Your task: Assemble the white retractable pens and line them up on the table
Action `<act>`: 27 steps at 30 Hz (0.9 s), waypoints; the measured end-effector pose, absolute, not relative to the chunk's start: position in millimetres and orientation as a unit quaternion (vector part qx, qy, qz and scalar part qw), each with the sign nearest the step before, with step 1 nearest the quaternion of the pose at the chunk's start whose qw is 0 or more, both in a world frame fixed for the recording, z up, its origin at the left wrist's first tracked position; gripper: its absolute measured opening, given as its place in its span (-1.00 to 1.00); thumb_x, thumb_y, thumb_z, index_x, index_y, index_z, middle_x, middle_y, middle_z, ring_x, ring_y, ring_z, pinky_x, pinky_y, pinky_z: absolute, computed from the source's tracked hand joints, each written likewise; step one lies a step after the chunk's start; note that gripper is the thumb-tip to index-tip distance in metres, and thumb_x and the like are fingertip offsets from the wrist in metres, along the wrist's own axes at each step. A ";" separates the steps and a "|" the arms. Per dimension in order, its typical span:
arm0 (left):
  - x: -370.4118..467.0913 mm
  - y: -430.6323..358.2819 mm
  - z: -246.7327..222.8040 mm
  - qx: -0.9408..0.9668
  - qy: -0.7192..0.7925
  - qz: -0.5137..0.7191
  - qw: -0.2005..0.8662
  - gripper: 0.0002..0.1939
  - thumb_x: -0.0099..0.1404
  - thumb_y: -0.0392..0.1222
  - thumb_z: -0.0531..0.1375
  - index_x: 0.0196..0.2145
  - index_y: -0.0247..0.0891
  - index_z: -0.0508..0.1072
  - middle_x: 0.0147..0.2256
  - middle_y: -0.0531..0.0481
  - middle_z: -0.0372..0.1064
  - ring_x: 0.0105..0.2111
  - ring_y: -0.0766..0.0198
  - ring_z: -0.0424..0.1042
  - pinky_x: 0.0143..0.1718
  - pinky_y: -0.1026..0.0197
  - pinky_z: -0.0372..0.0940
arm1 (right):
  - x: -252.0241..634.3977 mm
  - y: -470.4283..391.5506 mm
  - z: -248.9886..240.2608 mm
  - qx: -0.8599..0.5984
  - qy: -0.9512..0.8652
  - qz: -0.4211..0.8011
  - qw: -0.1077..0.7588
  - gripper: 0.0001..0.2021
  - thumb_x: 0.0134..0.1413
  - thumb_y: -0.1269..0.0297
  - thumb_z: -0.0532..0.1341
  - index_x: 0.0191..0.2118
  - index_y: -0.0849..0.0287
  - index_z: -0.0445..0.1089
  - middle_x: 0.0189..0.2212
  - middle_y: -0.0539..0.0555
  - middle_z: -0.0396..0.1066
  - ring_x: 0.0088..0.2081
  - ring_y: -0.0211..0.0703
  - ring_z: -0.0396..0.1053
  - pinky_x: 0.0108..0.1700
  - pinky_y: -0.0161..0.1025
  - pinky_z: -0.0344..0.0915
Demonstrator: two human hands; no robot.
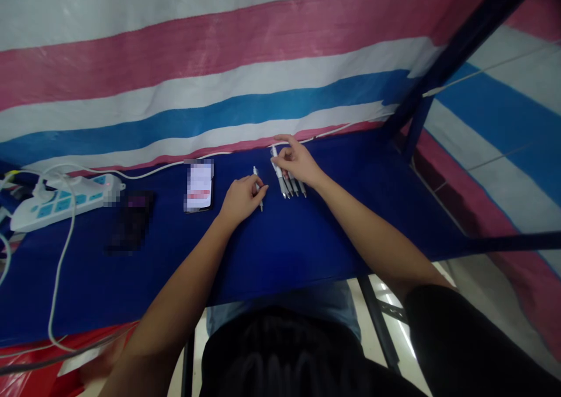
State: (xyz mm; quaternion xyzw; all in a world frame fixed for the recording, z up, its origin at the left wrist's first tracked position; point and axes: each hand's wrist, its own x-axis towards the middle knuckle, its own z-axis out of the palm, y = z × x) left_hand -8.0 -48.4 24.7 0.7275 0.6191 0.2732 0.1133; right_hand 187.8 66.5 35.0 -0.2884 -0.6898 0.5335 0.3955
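Observation:
My left hand (241, 199) rests on the blue tabletop with its fingers closed around a single white and grey pen (261, 206), whose two ends show past the fingers. To the right, my right hand (302, 162) is over a row of several similar pens (286, 187) lying side by side, tips toward me. Its thumb and bent fingers close on the upper part of the leftmost pen (277, 169), while the index finger stretches out beyond it. The palm and fingers partly cover the upper ends of the other pens.
A phone with a lit screen (199, 186) lies left of my left hand. Farther left are a dark blurred object (131, 218) and a white power strip (65, 201) with plugs and cables. Striped sheeting (219, 69) hangs behind the table (289, 251); a dark frame post (456, 46) stands right.

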 end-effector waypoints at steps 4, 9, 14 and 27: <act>-11.1 -47.3 22.8 0.718 0.623 0.287 0.117 -0.94 0.42 -0.19 0.30 -0.21 -0.19 0.49 -0.51 0.14 0.35 -0.44 0.22 0.42 -0.17 0.08 0.28 | 171.1 86.4 30.6 -0.306 -0.702 0.525 0.371 -0.73 0.23 0.34 0.35 -0.02 0.04 0.31 -0.58 -0.20 0.27 -0.65 -0.28 0.29 -0.60 -0.33 0.26; -13.4 -46.2 19.4 0.716 0.610 0.311 0.136 -0.84 0.39 -0.25 0.27 -0.07 -0.18 0.49 -0.50 0.16 0.35 -0.50 0.27 0.37 -0.27 0.14 0.26 | 168.7 87.9 27.5 -0.308 -0.707 0.512 0.378 -0.72 0.27 0.32 0.34 0.01 0.02 0.28 -0.52 -0.16 0.25 -0.58 -0.27 0.28 -0.56 -0.33 0.25; -13.6 -45.8 18.4 0.707 0.610 0.325 0.151 -0.81 0.37 -0.25 0.24 -0.06 -0.18 0.50 -0.51 0.16 0.32 -0.52 0.28 0.33 -0.33 0.16 0.20 | 182.1 85.6 29.9 -0.313 -0.686 0.534 0.383 -0.60 0.32 0.28 0.34 0.17 -0.04 0.23 -0.47 -0.13 0.24 -0.51 -0.26 0.27 -0.52 -0.35 0.23; -14.4 -45.4 20.3 0.702 0.616 0.314 0.168 -0.81 0.45 -0.14 0.21 -0.03 -0.17 0.52 -0.49 0.12 0.34 -0.51 0.25 0.34 -0.31 0.14 0.22 | 181.9 79.1 31.5 -0.338 -0.691 0.494 0.405 -0.73 0.29 0.32 0.30 0.04 -0.01 0.30 -0.50 -0.15 0.24 -0.53 -0.27 0.27 -0.47 -0.32 0.27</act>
